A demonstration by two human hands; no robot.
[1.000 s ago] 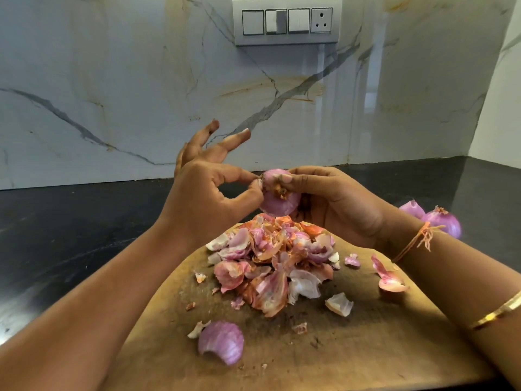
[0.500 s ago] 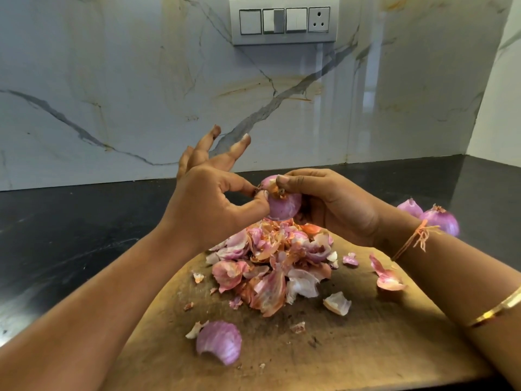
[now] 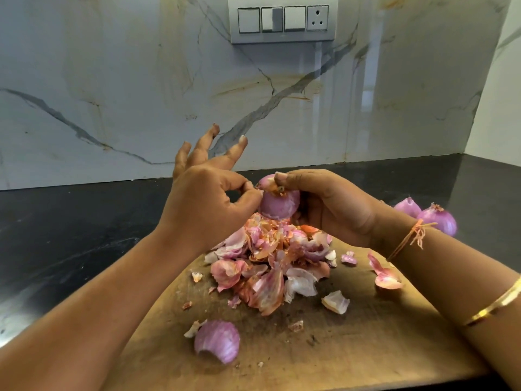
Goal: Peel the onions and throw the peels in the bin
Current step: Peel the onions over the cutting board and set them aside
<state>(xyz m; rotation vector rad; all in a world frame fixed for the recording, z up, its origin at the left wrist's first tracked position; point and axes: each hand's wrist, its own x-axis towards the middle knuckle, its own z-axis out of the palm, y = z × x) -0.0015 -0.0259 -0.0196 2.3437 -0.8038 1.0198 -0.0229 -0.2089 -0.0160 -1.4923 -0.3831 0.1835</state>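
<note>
- Risk: the onion (image 3: 279, 206) is held over the peel pile (image 3: 270, 258) at the board's (image 3: 366, 348) far end; skin tearing short could scatter scraps onto the counter.
- The left hand (image 3: 205, 201) pinches skin at its top, other fingers splayed wide.
- The right hand (image 3: 332, 204) curls round it, gripping.

Home kitchen: dark stone counter (image 3: 70, 235) under the hands (image 3: 208, 204), veined marble backsplash (image 3: 112, 80) behind them, switch-and-socket panel (image 3: 282, 19) above, wooden chopping board (image 3: 366, 348) strewn with onion peels (image 3: 270, 263) just below.
</note>
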